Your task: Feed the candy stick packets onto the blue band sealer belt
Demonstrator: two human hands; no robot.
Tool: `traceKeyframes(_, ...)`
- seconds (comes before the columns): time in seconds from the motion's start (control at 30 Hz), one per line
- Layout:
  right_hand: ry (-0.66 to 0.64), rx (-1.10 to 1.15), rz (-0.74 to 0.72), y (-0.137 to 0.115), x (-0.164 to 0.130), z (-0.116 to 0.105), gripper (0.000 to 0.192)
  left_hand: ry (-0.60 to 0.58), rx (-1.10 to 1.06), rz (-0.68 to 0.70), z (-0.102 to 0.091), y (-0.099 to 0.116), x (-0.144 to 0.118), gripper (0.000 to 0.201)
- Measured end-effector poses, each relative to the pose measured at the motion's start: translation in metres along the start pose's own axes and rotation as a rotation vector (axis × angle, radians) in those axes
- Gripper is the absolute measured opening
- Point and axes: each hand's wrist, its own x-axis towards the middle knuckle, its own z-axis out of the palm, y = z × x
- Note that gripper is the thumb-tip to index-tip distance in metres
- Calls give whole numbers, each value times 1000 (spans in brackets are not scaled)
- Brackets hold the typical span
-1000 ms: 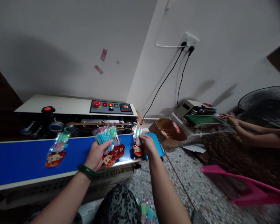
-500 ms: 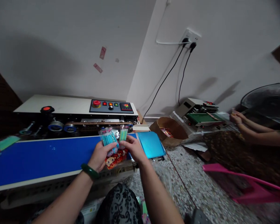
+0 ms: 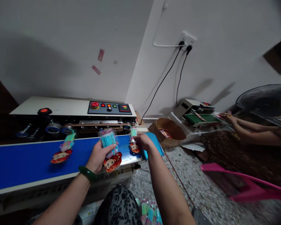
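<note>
My left hand [image 3: 98, 155] is closed around a small stack of clear plastic packets [image 3: 109, 140] holding blue sticks. A card with a red-haired cartoon face [image 3: 112, 162] hangs below the stack. To the right, my right hand [image 3: 144, 142] pinches one packet of pale green sticks [image 3: 133, 132] with a similar cartoon face at its lower end. That packet is upright at the right end of the blue conveyor belt [image 3: 32, 159], beside the band sealing machine [image 3: 61, 107]. Farther left on the belt lies another green-stick packet [image 3: 67, 143].
A light blue plate [image 3: 155, 142] extends from the belt's right end. Beyond it stand a cardboard box [image 3: 175, 139] with packets and a second, green-belted sealer [image 3: 199, 119], where another person's hands [image 3: 230, 118] work. A pink chair [image 3: 215, 167] is at right. More packets [image 3: 150, 212] lie below my knees.
My right hand has moved right, away from the left hand, with a single packet. The packet at the belt's far left is gone from view, and another now shows on the belt nearer the middle.
</note>
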Motion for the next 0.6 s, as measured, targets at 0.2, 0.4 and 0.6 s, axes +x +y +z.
traceKeyframes(0.2,107,-26,-165,-4,-13,30,22,-32,2,-6,1,-3,3,43)
traceKeyframes(0.4,-169,-245,-407,20,-66,75,59,-76,-183,-65,6,-11,3,31)
traceKeyframes(0.6,-42,-175,-297,24,-68,74,48,-20,-196,0,8,-19,11,42)
